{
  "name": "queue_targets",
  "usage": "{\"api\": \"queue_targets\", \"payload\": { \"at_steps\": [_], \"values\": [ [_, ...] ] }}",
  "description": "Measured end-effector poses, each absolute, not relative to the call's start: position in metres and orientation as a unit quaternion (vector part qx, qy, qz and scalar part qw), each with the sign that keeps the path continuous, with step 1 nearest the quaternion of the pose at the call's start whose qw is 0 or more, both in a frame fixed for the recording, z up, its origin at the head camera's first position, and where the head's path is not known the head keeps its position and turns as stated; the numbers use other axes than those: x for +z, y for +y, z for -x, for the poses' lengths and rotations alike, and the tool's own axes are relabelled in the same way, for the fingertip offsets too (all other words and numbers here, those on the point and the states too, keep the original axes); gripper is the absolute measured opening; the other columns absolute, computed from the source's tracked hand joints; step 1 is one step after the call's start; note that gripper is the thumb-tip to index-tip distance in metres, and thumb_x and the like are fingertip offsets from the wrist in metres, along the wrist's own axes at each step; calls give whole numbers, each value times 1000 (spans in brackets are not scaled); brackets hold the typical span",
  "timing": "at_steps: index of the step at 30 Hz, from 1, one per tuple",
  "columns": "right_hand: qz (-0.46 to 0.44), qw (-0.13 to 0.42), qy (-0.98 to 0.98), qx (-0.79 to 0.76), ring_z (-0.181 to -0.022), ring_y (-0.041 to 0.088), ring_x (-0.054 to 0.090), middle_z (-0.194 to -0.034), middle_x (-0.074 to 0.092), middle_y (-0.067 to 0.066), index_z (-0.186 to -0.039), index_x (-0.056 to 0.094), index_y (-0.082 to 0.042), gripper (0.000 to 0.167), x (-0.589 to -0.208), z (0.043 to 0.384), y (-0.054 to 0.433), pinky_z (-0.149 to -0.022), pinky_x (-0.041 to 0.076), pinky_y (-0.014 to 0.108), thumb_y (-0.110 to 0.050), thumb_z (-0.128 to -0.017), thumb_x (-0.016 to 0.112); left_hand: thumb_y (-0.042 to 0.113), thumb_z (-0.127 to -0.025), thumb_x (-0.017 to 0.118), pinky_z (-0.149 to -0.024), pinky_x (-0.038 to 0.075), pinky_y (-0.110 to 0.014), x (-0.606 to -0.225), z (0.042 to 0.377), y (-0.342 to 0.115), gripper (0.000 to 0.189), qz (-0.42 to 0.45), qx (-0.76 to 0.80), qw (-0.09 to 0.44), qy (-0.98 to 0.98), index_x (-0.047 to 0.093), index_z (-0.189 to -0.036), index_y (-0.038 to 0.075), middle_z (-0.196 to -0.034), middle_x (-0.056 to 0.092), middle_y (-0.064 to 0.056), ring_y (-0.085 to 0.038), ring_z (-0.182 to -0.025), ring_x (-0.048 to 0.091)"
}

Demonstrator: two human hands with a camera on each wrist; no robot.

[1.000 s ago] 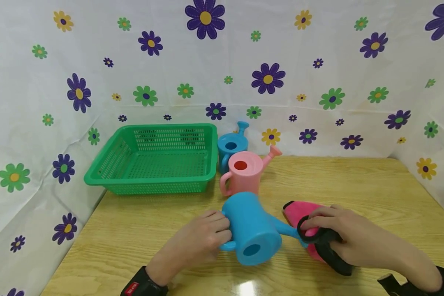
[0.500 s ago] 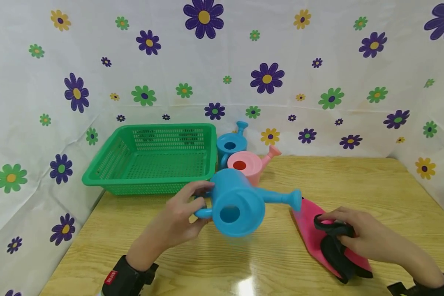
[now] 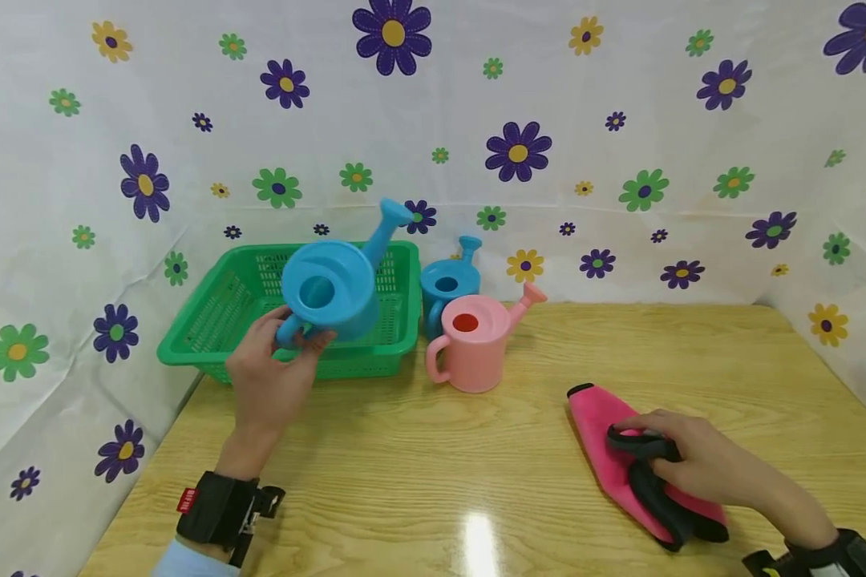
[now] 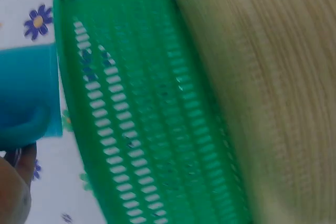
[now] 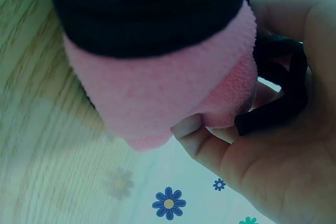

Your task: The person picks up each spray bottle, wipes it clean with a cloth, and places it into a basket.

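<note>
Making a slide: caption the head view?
Left hand holds blue watering can near green basket; right hand grips pink cloth.

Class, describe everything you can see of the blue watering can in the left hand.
The blue watering can looks like smooth plastic. It has a rounded body with a round opening on top, a loop handle and a straight spout ending in a flared head. The left hand grips the loop handle, holding the can raised, opening upward. In the head view, the spout points up and rightward, and the can overlaps the green basket; whether they touch is unclear.
</note>
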State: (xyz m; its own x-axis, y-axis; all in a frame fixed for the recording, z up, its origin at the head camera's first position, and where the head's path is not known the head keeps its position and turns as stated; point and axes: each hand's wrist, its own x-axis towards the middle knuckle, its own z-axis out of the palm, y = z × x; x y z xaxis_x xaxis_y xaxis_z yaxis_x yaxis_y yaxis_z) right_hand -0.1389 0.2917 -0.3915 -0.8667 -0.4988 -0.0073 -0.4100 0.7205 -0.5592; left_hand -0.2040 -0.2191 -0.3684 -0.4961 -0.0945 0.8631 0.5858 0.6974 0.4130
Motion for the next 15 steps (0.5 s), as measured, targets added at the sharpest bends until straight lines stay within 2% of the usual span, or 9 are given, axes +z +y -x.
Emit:
{"api": "queue_targets", "payload": {
  "at_steps": [2, 5, 9, 13, 15],
  "values": [
    [248, 78, 924, -280, -67, -2, 39, -122, 67, 12, -135, 63, -15, 49, -394, 139, 292, -58, 36, 22, -2, -88, 69, 3, -78, 87, -80, 43, -9, -371, 209, -227, 31, 130, -369, 478, -787, 57, -81, -4, -89, 68, -22, -24, -90, 67],
    [252, 75, 926, -271, -77, 1, 44, -122, 67, 11, -133, 64, -15, 47, -397, 139, 291, -61, 35, 23, -3, -88, 71, 7, -82, 85, -76, 40, -14, -377, 216, -239, 30, 98, -373, 477, -790, 58, -83, -4, -82, 62, -19, -17, -82, 56],
    [246, 74, 931, -260, -85, 5, 48, -124, 68, 11, -133, 64, -17, 47, -398, 139, 291, -66, 36, 23, -4, -88, 71, 13, -84, 85, -71, 36, -25, -386, 224, -255, 33, 58, -345, 472, -809, 57, -78, -3, -74, 58, -18, -22, -72, 51],
    [239, 75, 931, -265, -83, 3, 49, -125, 68, 12, -133, 64, -17, 47, -396, 140, 291, -65, 37, 22, -4, -88, 70, 23, -87, 83, -90, 42, -45, -391, 229, -267, 42, -7, -320, 452, -833, 53, -70, -1, -63, 54, -20, -34, -66, 53],
    [235, 79, 929, -275, -77, 1, 46, -125, 67, 14, -134, 64, -15, 47, -395, 141, 292, -62, 37, 22, -4, -88, 70, 27, -88, 82, -106, 35, -60, -391, 231, -271, 45, -37, -317, 439, -840, 52, -68, 0, -61, 54, -21, -40, -69, 59]
  ]
}}
